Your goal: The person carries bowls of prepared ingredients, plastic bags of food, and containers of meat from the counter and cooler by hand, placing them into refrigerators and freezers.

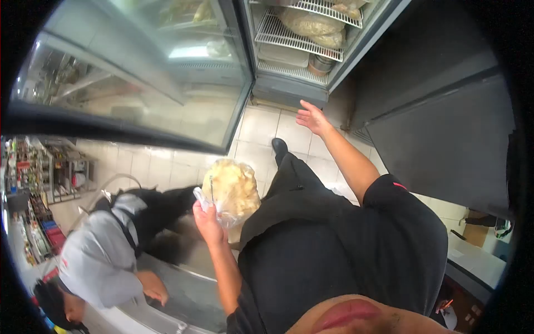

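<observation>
My left hand (pixel 209 224) is closed around the gathered neck of a clear plastic bag (pixel 231 186) filled with pale yellow chunks; what exactly they are I cannot make out. The bag hangs at my side, beside the open glass door (pixel 167 78). My right hand (pixel 313 118) reaches forward with its fingers stretched out and nothing in them. It is just in front of the base of an open upright fridge (pixel 278 92). On the fridge's wire shelves (pixel 272 33) lie more filled plastic bags (pixel 314 26), with a round container (pixel 320 65) at the bottom.
To the left a co-worker in a light shirt (pixel 100 256) leans by a metal counter (pixel 189 295). Crowded shelving (pixel 61 172) stands at far left. A large dark cabinet (pixel 445 145) is on my right. Pale tiles (pixel 258 125) cover the floor.
</observation>
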`<state>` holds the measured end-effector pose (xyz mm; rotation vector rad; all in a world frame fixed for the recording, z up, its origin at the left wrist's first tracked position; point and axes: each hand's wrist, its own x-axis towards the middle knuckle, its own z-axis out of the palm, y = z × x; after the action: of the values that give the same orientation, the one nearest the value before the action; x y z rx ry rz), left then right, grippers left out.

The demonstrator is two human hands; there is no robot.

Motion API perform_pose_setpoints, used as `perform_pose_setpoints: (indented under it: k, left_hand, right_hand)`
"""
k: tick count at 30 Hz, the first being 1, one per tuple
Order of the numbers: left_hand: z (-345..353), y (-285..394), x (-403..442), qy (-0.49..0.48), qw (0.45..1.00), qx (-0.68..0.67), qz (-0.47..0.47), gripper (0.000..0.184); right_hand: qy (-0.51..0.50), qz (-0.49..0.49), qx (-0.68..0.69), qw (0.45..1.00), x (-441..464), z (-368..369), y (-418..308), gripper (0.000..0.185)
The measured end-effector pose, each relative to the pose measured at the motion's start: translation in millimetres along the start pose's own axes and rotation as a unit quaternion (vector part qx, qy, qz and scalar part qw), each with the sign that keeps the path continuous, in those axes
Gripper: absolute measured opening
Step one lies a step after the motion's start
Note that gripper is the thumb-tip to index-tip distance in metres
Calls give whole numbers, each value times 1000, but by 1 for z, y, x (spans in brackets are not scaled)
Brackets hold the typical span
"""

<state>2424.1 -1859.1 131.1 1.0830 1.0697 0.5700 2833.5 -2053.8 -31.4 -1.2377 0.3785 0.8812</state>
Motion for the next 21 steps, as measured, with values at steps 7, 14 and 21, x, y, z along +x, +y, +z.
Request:
perform_pose_setpoints:
  k: [7, 14, 21]
  left_hand:
    - [194, -53, 60, 5, 990, 131, -52, 32]
    - [327, -25, 153, -13, 995, 74, -62, 29]
    - [372, -6, 204, -90, 992, 52, -68, 24]
  right_hand:
    - [1, -69, 116, 991, 210, -69, -102, 82]
    - [19, -177, 253, 951, 387, -23, -248, 64]
    - [15, -117, 307, 944, 415, -1, -292, 61]
